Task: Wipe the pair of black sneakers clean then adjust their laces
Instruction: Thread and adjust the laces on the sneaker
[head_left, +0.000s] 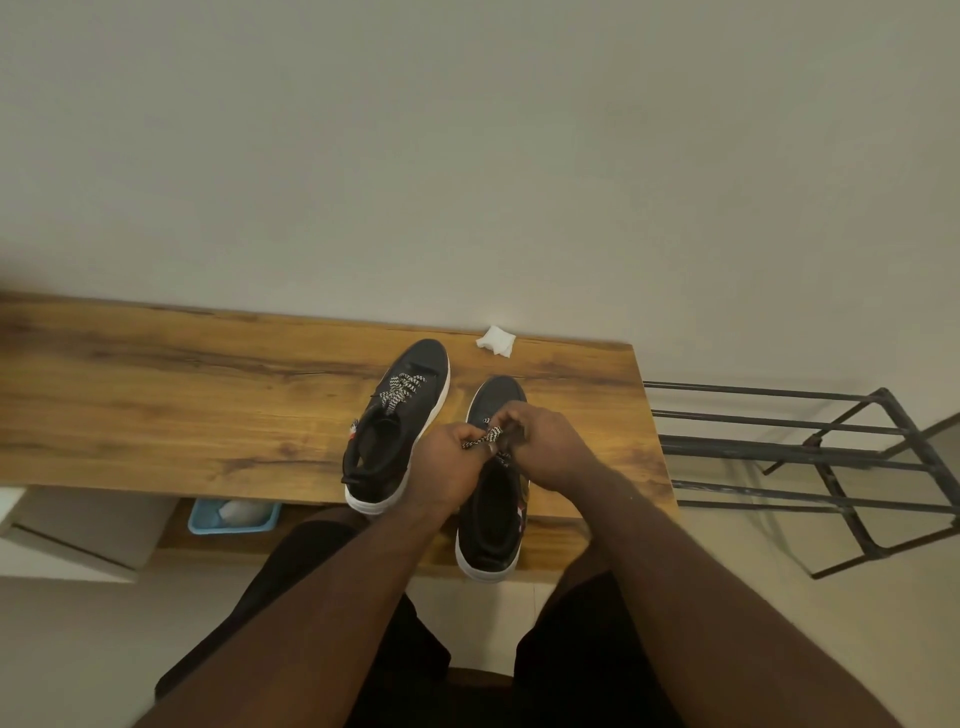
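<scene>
Both hands, left hand (451, 457) and right hand (545, 441), pinching chevron lace (483, 439) over right sneaker (491, 514); lacing step; next, likely snugging evenly.

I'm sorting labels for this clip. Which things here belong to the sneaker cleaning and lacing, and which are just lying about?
Job: right sneaker; its lace, pinched by left hand and right hand; left sneaker; white wipe.

Lying about: metal rack; blue basket; wooden bench.
</scene>
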